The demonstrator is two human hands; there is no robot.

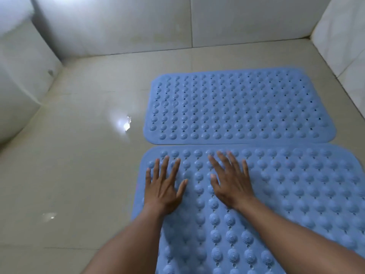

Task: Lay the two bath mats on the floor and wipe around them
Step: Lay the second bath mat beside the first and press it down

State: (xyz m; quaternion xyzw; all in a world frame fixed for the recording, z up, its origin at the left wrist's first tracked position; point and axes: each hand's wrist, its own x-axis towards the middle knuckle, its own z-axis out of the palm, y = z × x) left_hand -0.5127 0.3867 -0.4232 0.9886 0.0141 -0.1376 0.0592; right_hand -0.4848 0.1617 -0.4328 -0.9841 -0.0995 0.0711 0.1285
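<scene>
Below, glossy beige floor (79, 165), white walls (118, 26)

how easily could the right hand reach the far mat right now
Probably easily: the right hand is open over the near mat, fingertips close to its far edge, and the far mat lies just beyond, nothing between.

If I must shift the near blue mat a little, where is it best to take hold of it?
Pinch its left edge, coming from the left over the floor. The near mat lies flat and thin, its far edge runs close along the far mat, and the left hand lies nearest that edge.
</scene>
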